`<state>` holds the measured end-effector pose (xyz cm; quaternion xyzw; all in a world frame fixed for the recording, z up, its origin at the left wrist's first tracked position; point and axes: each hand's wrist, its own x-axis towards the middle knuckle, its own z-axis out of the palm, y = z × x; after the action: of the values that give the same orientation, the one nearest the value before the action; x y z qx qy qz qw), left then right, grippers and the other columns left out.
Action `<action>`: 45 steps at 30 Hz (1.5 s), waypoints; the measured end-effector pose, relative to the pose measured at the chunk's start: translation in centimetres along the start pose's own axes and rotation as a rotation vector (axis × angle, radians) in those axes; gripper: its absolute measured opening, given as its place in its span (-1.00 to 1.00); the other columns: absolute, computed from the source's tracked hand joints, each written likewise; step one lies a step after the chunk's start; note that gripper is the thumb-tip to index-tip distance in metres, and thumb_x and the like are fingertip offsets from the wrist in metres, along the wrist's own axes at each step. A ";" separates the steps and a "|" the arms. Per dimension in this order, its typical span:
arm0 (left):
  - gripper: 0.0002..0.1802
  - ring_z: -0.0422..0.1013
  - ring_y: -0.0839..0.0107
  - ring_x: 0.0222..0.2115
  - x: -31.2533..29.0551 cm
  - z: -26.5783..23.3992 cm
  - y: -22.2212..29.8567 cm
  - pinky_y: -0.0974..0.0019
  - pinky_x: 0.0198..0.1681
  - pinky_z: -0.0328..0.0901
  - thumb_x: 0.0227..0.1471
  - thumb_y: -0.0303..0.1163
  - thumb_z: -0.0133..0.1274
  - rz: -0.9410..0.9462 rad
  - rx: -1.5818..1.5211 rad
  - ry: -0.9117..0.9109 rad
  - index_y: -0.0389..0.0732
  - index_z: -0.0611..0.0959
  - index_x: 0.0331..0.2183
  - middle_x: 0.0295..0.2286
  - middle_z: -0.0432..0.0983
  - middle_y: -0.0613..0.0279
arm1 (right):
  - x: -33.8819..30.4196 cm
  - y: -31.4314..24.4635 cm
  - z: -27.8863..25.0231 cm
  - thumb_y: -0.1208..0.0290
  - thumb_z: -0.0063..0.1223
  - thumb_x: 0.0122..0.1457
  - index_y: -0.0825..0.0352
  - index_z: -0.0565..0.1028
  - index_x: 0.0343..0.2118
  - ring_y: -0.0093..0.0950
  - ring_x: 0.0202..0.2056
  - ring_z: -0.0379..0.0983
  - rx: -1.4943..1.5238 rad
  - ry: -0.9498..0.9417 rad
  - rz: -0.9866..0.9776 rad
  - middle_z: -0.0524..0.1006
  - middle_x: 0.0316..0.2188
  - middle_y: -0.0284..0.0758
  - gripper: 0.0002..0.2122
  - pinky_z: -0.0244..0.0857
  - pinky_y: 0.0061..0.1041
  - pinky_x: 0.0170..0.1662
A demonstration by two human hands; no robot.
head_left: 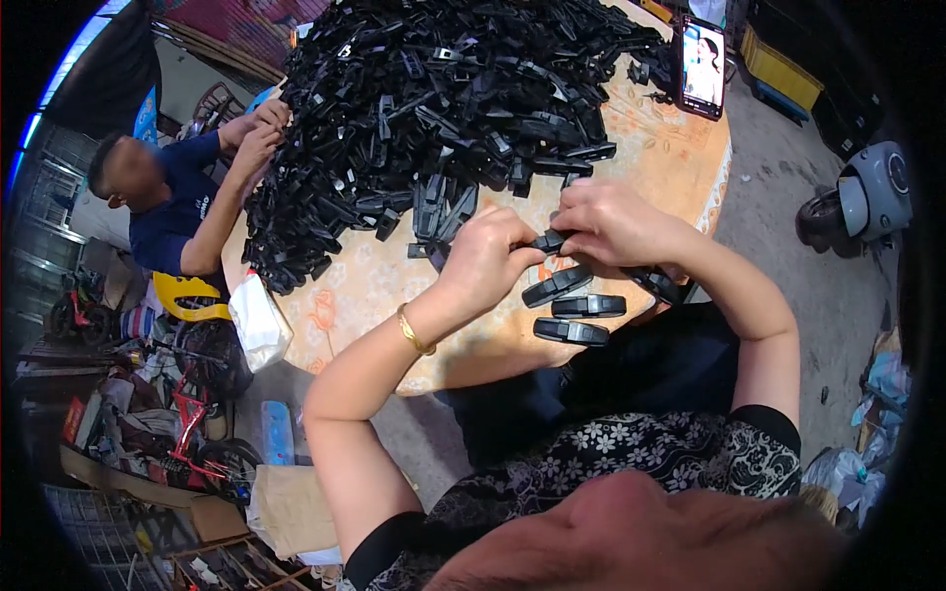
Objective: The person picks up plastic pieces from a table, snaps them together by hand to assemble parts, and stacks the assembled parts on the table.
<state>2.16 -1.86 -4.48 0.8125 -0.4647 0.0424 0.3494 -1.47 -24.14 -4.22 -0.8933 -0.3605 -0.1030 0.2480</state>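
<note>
Between my two hands, just above the near part of the table, is a small black plastic part (549,241). My left hand (483,252) pinches its left end between thumb and fingers. The right end is gripped by my right hand (613,229), whose curled fingers hide much of it. Close below lie three longish black plastic pieces with rounded ends: an upper one (557,286), a middle one (589,305) and a lower one (572,331). More black pieces (654,285) sit under my right wrist. Several loose parts (431,205) rest beyond my left hand.
A large heap of black plastic parts (434,98) covers much of the round table with its patterned cloth (320,315). A phone (702,67) stands at the far right edge. A white packet (260,323) lies at the left edge, where another person's hands (260,133) touch the heap.
</note>
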 end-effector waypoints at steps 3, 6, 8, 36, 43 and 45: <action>-0.81 0.36 0.18 -0.40 0.4 -1.6 0.6 0.22 -0.32 0.28 -0.24 -0.41 0.29 0.033 0.033 -0.089 -0.25 0.63 -0.50 -0.52 0.46 0.15 | -0.4 -1.1 -1.0 0.29 0.25 -0.11 0.31 0.57 -0.46 -0.19 -0.35 0.46 0.057 -0.094 0.023 0.49 -0.52 -0.21 -0.79 0.33 -0.24 -0.30; -0.70 0.33 0.12 -0.33 0.5 -3.6 -0.6 0.17 -0.24 0.27 -0.21 -0.32 0.29 0.130 0.339 0.142 -0.25 0.60 -0.39 -0.43 0.46 0.09 | -0.7 -2.3 -2.3 0.29 0.24 -0.12 0.31 0.58 -0.46 -0.17 -0.36 0.46 0.165 -0.217 0.101 0.49 -0.54 -0.20 -0.79 0.33 -0.23 -0.31; -0.67 0.33 0.10 -0.35 0.5 -4.7 -1.7 0.14 -0.24 0.27 -0.17 -0.29 0.28 -0.072 0.581 0.304 -0.28 0.59 -0.36 -0.41 0.45 0.06 | -0.5 -1.5 -2.3 0.31 0.23 -0.10 0.30 0.58 -0.39 -0.20 -0.30 0.45 0.171 -0.338 0.160 0.50 -0.43 -0.22 -0.78 0.35 -0.27 -0.28; -0.77 0.37 0.07 -0.27 -0.1 -0.8 0.8 0.14 -0.18 0.29 -0.12 -0.46 0.18 -0.119 0.141 -0.083 -0.34 0.56 -0.35 -0.40 0.44 0.02 | -1.0 2.4 -1.1 0.26 0.07 0.16 0.29 0.49 -0.17 -0.17 -0.32 0.48 -0.054 -0.012 0.530 0.55 -0.40 -0.16 -0.75 0.34 -0.29 -0.26; -0.78 0.39 0.05 -0.30 -0.1 -0.5 0.7 0.13 -0.22 0.30 -0.15 -0.47 0.18 -0.134 0.008 -0.043 -0.30 0.62 -0.35 -0.41 0.47 0.01 | -1.7 2.8 -1.5 0.34 0.28 -0.09 0.33 0.55 -0.27 -0.19 -0.26 0.43 -0.020 -0.006 0.182 0.49 -0.37 -0.23 -0.70 0.32 -0.28 -0.20; -0.80 0.40 0.05 -0.31 -0.2 -0.6 0.5 0.13 -0.23 0.31 -0.15 -0.47 0.19 -0.149 0.015 -0.051 -0.31 0.63 -0.37 -0.42 0.48 0.02 | -1.5 2.0 -1.1 0.36 0.30 -0.14 0.34 0.57 -0.34 -0.20 -0.30 0.44 -0.042 0.077 0.223 0.50 -0.41 -0.24 -0.73 0.32 -0.28 -0.22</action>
<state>1.84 -1.54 -3.88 0.8482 -0.4113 -0.0009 0.3337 -1.14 -26.81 -4.53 -0.9282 -0.2469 -0.1166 0.2526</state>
